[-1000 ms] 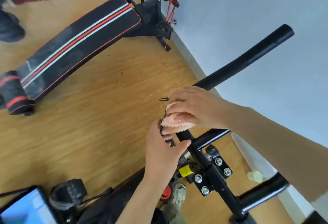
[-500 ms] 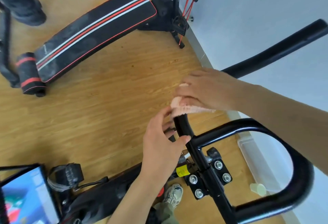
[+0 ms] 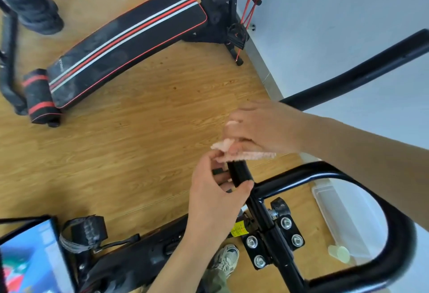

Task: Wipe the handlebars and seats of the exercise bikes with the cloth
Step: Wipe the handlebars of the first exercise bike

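Barely anything has shifted in half a second: the right hand (image 3: pixel 264 127) still clasps the pink cloth (image 3: pixel 250 155) round the black handlebar (image 3: pixel 239 174). Just beneath it, the left hand (image 3: pixel 213 202) grips the bar, forefinger touching the cloth's lower edge.

The cloth (image 3: pixel 246 156) is pink, the handlebar (image 3: pixel 240 173) black, the bench (image 3: pixel 130 44) red-and-white striped.
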